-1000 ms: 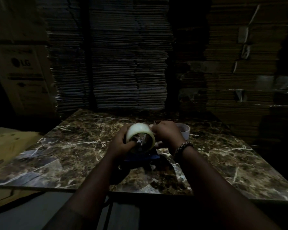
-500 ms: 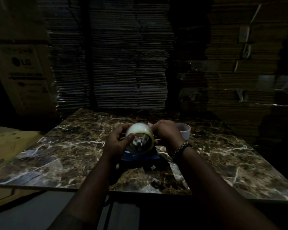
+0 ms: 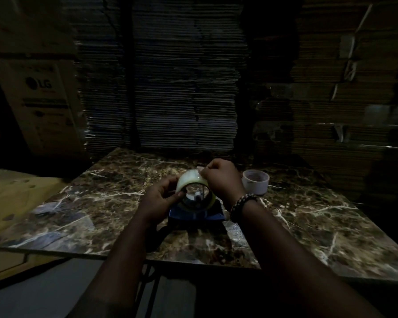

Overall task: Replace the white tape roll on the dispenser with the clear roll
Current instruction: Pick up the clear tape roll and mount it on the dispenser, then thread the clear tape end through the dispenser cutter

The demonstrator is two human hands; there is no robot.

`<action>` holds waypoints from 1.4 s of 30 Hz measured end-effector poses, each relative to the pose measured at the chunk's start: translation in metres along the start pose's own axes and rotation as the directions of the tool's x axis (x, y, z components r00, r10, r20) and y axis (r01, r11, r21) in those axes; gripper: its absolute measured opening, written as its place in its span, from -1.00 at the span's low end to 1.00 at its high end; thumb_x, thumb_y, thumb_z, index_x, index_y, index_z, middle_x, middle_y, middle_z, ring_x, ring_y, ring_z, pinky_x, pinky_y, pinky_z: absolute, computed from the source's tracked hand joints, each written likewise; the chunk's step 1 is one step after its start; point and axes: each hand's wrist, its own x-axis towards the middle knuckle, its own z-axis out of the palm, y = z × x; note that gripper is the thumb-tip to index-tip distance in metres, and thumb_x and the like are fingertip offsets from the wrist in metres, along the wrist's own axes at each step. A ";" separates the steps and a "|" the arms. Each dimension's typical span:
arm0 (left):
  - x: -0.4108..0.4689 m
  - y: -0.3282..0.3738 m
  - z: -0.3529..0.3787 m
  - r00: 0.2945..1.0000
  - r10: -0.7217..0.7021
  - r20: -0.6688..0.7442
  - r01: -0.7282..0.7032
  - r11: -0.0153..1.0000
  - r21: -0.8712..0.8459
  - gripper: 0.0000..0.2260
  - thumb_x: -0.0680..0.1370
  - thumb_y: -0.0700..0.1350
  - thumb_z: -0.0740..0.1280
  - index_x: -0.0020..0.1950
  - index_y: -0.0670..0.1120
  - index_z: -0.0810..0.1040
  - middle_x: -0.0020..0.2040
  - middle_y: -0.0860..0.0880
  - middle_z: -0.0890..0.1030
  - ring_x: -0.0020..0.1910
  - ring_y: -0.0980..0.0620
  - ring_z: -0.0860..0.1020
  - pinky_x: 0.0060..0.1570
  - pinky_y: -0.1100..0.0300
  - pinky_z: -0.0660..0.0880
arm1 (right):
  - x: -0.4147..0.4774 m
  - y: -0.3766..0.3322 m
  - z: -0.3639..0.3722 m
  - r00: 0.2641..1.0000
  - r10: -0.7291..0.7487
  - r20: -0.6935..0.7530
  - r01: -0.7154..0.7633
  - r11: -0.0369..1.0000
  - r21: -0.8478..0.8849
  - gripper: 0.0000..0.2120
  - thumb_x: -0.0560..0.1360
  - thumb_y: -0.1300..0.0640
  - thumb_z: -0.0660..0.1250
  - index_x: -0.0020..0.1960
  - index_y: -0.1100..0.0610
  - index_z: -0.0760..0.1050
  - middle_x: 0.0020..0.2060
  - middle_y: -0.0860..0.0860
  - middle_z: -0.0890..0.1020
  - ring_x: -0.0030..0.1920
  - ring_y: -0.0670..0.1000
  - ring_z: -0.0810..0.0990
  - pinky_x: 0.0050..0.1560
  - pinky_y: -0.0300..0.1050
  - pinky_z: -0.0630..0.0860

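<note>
Between both hands, clear roll (image 3: 194, 182) seated on blue dispenser (image 3: 197, 216). Left hand (image 3: 161, 199) clamped on near rim; right hand (image 3: 222, 177), lifted since a second ago, pinching tape end at top. Beyond right wrist, white roll (image 3: 255, 182) discarded: threading next.

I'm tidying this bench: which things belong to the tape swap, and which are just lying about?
In the job:
clear roll, on the blue dispenser
white roll, set aside on the marble table
left hand and right hand, both on the clear roll

Lying about:
LG box
stacked flat cardboard
</note>
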 end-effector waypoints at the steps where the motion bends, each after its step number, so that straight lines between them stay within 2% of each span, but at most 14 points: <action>1: -0.001 0.000 -0.003 1.000 -0.006 0.009 0.006 1.000 0.015 -0.60 0.57 -0.29 0.49 0.40 -0.15 0.59 0.23 -0.15 0.73 0.22 -0.11 0.70 0.19 0.03 0.64 | -0.001 -0.003 0.002 1.000 -0.020 0.011 0.020 0.999 -0.034 -0.77 0.49 0.03 0.45 -0.20 0.20 0.59 -0.26 0.09 0.67 -0.16 0.08 0.64 -0.08 0.00 0.59; 6: -0.005 -0.001 -0.013 0.998 -0.042 0.040 0.039 0.997 0.071 -0.64 0.56 -0.39 0.47 0.27 -0.05 0.66 0.06 0.04 0.79 0.04 0.13 0.74 -0.04 0.29 0.65 | -0.007 -0.018 0.009 0.993 -0.091 0.076 0.105 0.972 -0.210 -0.77 0.52 0.00 0.40 -0.21 0.13 0.53 -0.29 0.03 0.61 -0.20 0.05 0.61 -0.27 -0.12 0.46; 9: -0.006 0.002 -0.016 0.997 -0.062 0.042 0.054 0.984 0.172 -0.52 0.47 -0.48 0.50 0.14 0.08 0.69 -0.06 0.21 0.79 -0.02 0.26 0.73 -0.04 0.34 0.62 | -0.011 -0.029 0.018 0.985 -0.136 0.105 0.164 0.925 -0.343 -0.81 0.53 0.04 0.35 -0.16 0.15 0.54 -0.21 0.08 0.64 -0.14 0.11 0.63 -0.15 0.02 0.61; 14: -0.011 0.004 -0.013 0.996 -0.090 0.013 0.085 0.972 0.221 -0.50 0.41 -0.55 0.45 -0.07 0.09 0.74 -0.17 0.13 0.79 -0.17 0.25 0.72 -0.13 0.31 0.61 | -0.020 -0.043 0.031 0.969 -0.171 0.180 0.240 0.834 -0.497 -0.88 0.49 0.11 0.29 -0.07 0.16 0.52 0.01 0.15 0.62 0.00 0.18 0.61 -0.18 -0.09 0.38; 19: -0.019 0.021 -0.010 0.994 -0.097 0.047 0.076 0.943 0.325 -0.72 0.39 -0.33 0.50 -0.23 0.07 0.61 -0.41 0.32 0.66 -0.40 0.41 0.59 -0.35 0.49 0.44 | -0.030 -0.052 0.042 0.940 -0.241 0.240 0.339 0.712 -0.615 -0.77 0.46 0.12 0.31 0.02 0.22 0.61 0.05 0.20 0.64 0.06 0.23 0.64 -0.04 -0.03 0.52; 21: -0.022 0.027 -0.010 0.995 -0.080 0.064 0.052 0.931 0.360 -0.75 0.42 -0.24 0.49 -0.26 0.10 0.55 -0.47 0.42 0.59 -0.41 0.44 0.57 -0.36 0.51 0.43 | -0.033 -0.053 0.046 0.923 -0.284 0.260 0.384 0.649 -0.657 -0.74 0.46 0.10 0.34 0.06 0.23 0.63 0.06 0.21 0.65 0.09 0.22 0.64 0.05 -0.02 0.56; 23: -0.023 0.028 -0.009 0.995 -0.079 0.056 0.048 0.902 0.428 -0.67 0.54 -0.30 0.48 -0.26 0.08 0.54 -0.50 0.35 0.58 -0.34 0.37 0.53 -0.36 0.54 0.42 | -0.035 -0.053 0.049 0.909 -0.320 0.268 0.413 0.599 -0.686 -0.71 0.46 0.06 0.35 0.08 0.21 0.64 0.09 0.20 0.66 0.12 0.21 0.64 0.09 -0.02 0.57; 25: -0.025 0.031 -0.007 0.998 -0.044 0.042 0.021 0.901 0.433 -0.75 0.58 -0.33 0.45 -0.06 0.03 0.56 -0.34 0.29 0.57 -0.18 0.33 0.50 -0.29 0.60 0.40 | -0.036 -0.053 0.050 0.901 -0.333 0.278 0.429 0.586 -0.688 -0.69 0.49 0.04 0.35 0.13 0.21 0.62 0.13 0.20 0.65 0.16 0.19 0.61 0.13 -0.02 0.55; 27: -0.028 0.032 -0.005 1.000 -0.003 0.028 -0.008 0.927 0.376 -0.69 0.59 -0.36 0.44 0.17 0.00 0.50 -0.08 0.31 0.49 -0.10 0.43 0.43 -0.20 0.64 0.39 | -0.037 -0.052 0.050 0.897 -0.345 0.277 0.436 0.589 -0.680 -0.67 0.53 0.03 0.32 0.17 0.21 0.60 0.16 0.20 0.63 0.20 0.20 0.59 0.16 -0.01 0.53; 31: -0.029 0.033 -0.004 1.000 -0.002 0.028 -0.007 0.949 0.316 -0.72 0.53 -0.28 0.51 0.19 -0.09 0.57 -0.02 0.21 0.58 -0.15 0.51 0.56 -0.15 0.58 0.44 | -0.035 -0.049 0.051 0.902 -0.353 0.249 0.423 0.606 -0.673 -0.66 0.52 0.01 0.33 0.17 0.21 0.60 0.14 0.21 0.63 0.17 0.21 0.61 0.14 -0.01 0.53; 34: -0.029 0.029 -0.003 1.000 -0.028 0.014 0.023 0.966 0.257 -0.55 0.41 -0.22 0.56 0.29 -0.18 0.61 0.02 0.14 0.67 -0.14 0.54 0.60 -0.18 0.54 0.48 | -0.030 -0.048 0.050 0.924 -0.305 0.228 0.379 0.669 -0.640 -0.71 0.48 0.03 0.36 0.07 0.22 0.64 0.06 0.20 0.66 0.10 0.22 0.64 0.04 -0.03 0.55; 36: -0.031 0.027 -0.003 0.998 -0.064 0.013 0.060 0.977 0.204 -0.48 0.38 -0.35 0.59 0.31 -0.17 0.61 0.01 0.07 0.72 -0.12 0.44 0.66 -0.15 0.48 0.54 | -0.026 -0.047 0.048 0.944 -0.263 0.199 0.329 0.731 -0.598 -0.78 0.47 0.07 0.36 -0.05 0.22 0.64 -0.03 0.18 0.68 0.01 0.21 0.67 -0.12 -0.07 0.49; 40: -0.030 0.022 -0.004 0.992 -0.124 0.033 0.118 0.983 0.139 -0.40 0.29 -0.24 0.61 0.32 0.02 0.63 0.13 -0.09 0.77 0.15 -0.10 0.75 0.17 -0.17 0.68 | -0.013 -0.036 0.040 0.981 -0.144 0.131 0.188 0.874 -0.448 -0.83 0.44 0.14 0.34 -0.24 0.22 0.58 -0.23 0.15 0.67 -0.18 0.16 0.67 -0.30 -0.14 0.41; 42: -0.028 0.022 -0.004 0.988 -0.151 0.023 0.147 0.980 0.132 -0.45 0.27 -0.25 0.53 0.26 -0.02 0.62 0.07 -0.09 0.76 0.06 -0.05 0.76 0.03 0.01 0.70 | -0.007 -0.028 0.033 0.989 -0.100 0.108 0.132 0.926 -0.354 -0.83 0.43 0.14 0.35 -0.26 0.22 0.59 -0.30 0.12 0.65 -0.24 0.12 0.65 -0.34 -0.14 0.44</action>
